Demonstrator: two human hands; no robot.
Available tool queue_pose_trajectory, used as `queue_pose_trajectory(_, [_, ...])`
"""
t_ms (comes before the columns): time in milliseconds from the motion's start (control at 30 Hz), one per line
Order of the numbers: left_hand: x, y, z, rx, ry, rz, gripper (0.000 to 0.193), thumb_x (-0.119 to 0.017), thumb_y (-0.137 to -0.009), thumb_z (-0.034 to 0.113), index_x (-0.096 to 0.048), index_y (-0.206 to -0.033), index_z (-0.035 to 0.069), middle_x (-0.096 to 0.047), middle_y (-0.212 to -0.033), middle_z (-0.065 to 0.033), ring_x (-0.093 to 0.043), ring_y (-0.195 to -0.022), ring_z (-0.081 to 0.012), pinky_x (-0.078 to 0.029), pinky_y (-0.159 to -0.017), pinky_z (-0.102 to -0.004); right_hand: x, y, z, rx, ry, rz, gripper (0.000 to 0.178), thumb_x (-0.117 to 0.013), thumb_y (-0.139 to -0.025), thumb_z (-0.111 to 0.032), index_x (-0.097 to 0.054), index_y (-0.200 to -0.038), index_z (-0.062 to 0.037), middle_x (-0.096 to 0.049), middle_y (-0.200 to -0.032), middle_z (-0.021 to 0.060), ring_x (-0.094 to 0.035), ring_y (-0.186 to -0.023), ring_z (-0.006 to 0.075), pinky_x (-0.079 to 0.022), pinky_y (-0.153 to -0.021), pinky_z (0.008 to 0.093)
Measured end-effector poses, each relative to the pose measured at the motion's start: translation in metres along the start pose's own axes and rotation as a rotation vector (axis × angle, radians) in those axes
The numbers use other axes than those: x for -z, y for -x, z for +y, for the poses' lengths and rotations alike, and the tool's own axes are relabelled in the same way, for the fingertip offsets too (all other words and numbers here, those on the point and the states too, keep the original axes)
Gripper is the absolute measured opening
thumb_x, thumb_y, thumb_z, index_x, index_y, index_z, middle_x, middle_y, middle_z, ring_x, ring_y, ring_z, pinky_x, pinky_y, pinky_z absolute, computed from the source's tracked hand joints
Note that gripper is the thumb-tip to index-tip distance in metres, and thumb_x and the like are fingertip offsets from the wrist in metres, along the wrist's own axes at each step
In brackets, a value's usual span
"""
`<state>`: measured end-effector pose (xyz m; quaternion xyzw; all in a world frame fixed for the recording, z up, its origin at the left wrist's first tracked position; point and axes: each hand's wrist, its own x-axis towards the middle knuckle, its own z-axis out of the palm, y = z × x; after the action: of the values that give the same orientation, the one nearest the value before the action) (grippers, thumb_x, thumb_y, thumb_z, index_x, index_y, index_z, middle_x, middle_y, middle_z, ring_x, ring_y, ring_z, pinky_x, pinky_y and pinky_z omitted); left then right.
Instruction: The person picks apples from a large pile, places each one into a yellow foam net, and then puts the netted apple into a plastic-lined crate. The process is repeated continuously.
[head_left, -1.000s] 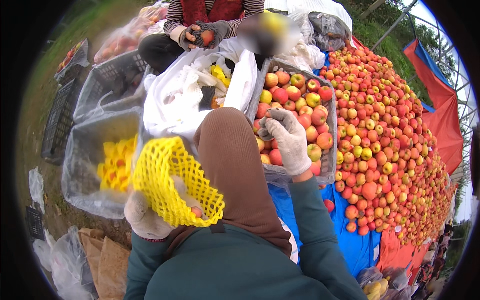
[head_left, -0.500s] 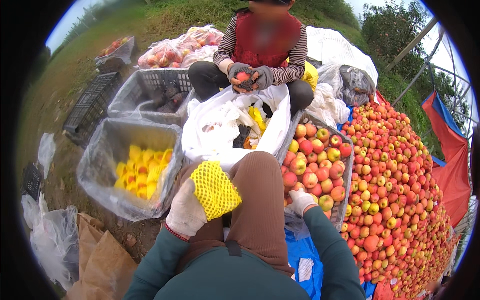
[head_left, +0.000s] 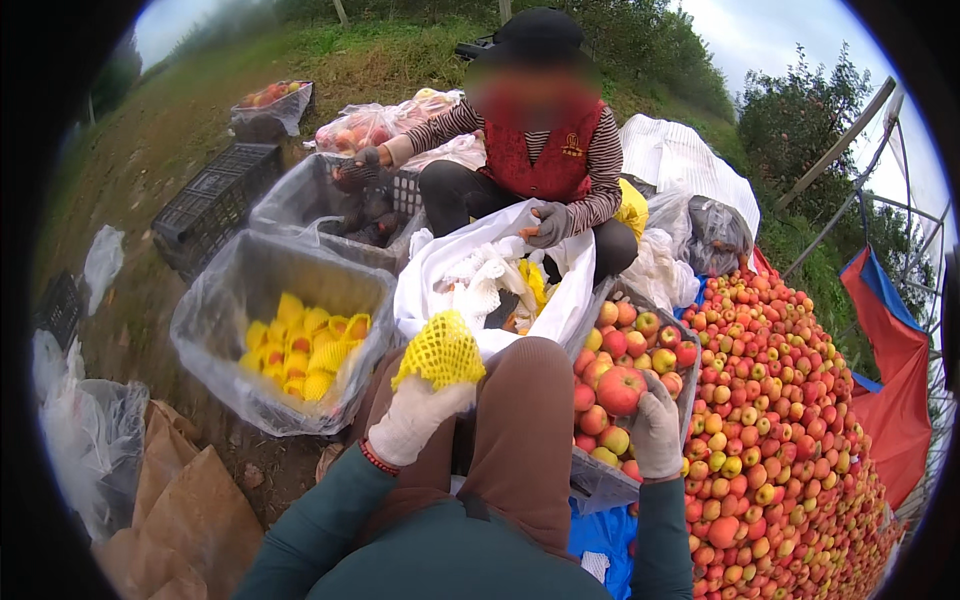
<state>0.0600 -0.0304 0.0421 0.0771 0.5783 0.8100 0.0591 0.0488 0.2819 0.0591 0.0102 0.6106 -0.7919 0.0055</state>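
Note:
My left hand (head_left: 422,418), in a white glove, is closed on a yellow foam net sleeve (head_left: 438,353) above my lap. My gloved right hand (head_left: 657,430) holds a red apple (head_left: 620,391) by its side, over the apple crate (head_left: 598,480) at my right knee. Loose red and yellow apples fill that crate. Left of my knees stands a plastic-lined crate (head_left: 200,345) with several apples in yellow net sleeves (head_left: 297,358). Between me and a co-worker, a white sack (head_left: 420,297) lies open, with white and yellow netting inside.
Facing me sits a co-worker (head_left: 540,160) in dark gloves, one hand reaching over another lined crate (head_left: 280,215). A large apple heap (head_left: 770,430) spreads on the right. Black crates (head_left: 215,205), plastic film (head_left: 100,430) and brown paper (head_left: 195,510) lie left.
My right hand has lifted an apple out of the crate. My left hand has turned the net sleeve more upright. The co-worker's hands have parted, one reaching to the crate at left.

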Motion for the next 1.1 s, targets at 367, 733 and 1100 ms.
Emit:
queue_pose_trajectory(367, [-0.029,0.021,0.032,-0.239,-0.407,0.142,0.068,-0.072,-0.063,0.005,-0.045,-0.125,0.001,-0.052,-0.119,-0.0123,-0.05,-0.114,-0.0232,-0.039,-0.099,-0.0338,-0.127,0.005,0.026,-0.091,0.166,-0.375,0.043,-0.057,-0.085,-0.011,-0.046,-0.124,0.0056,-0.056,-0.113,0.0114,-0.053,-0.102,0.0163,-0.043,-0.089,0.0275])
queue_pose_trajectory(733, [0.009,0.037,0.048,0.155,0.644,-0.327,0.067,-0.069,-0.078,0.024,-0.036,-0.132,0.001,-0.051,-0.123,-0.0117,-0.053,-0.111,-0.0199,-0.044,-0.094,-0.0327,-0.151,0.009,0.076,0.152,0.607,-0.77,0.045,-0.054,-0.091,-0.02,-0.036,-0.132,-0.0115,-0.045,-0.128,0.0076,-0.045,-0.118,0.0219,-0.039,-0.098,0.0353])
queue_pose_trajectory(1100, [0.066,0.054,0.003,0.193,0.466,-0.082,0.068,-0.068,-0.072,0.016,-0.038,-0.13,-0.002,-0.05,-0.123,-0.0114,-0.05,-0.112,-0.0185,-0.04,-0.097,-0.03,-0.166,-0.016,0.058,-0.22,0.004,-0.42,0.013,-0.059,-0.076,0.003,-0.051,-0.086,-0.0002,-0.057,-0.094,0.0084,-0.057,-0.081,0.0117,-0.048,-0.073,0.0245])
